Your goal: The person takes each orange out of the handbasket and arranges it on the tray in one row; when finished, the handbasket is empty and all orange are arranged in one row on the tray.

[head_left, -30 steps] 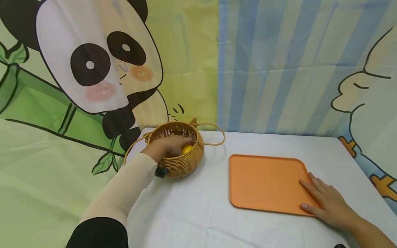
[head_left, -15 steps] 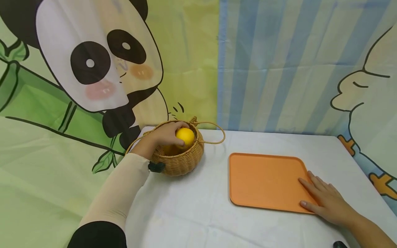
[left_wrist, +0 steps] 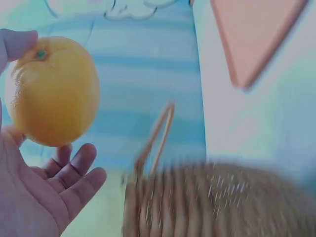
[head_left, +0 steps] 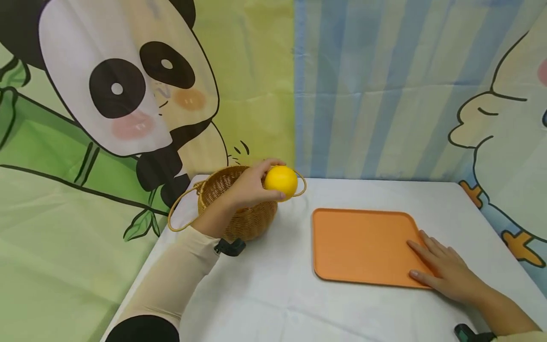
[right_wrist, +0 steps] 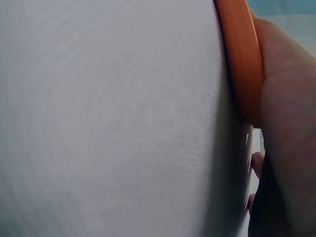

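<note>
My left hand (head_left: 248, 187) pinches a bright yellow-orange orange (head_left: 281, 182) between thumb and index finger. In the left wrist view the orange (left_wrist: 54, 91) shows its small green stem end, and the other fingers stand free below it. Hand and fruit are above the right side of a round wicker basket (head_left: 252, 225), partly covering it; its contents are hidden. On the right, my right hand (head_left: 448, 273) rests with spread, straight fingers over the right edge of a flat orange tray (head_left: 359, 247). The right wrist view shows the tray's rim (right_wrist: 244, 64) beside that hand.
A white cloth covers the table (head_left: 273, 294), on which basket and tray stand apart. The basket's looped handles (head_left: 173, 216) stick out to either side. Behind hangs a printed curtain (head_left: 350, 95) with a panda and stripes.
My left hand has come up out of the basket holding the orange and moved right, over the basket's right rim. My right hand has stayed on the tray's edge.
</note>
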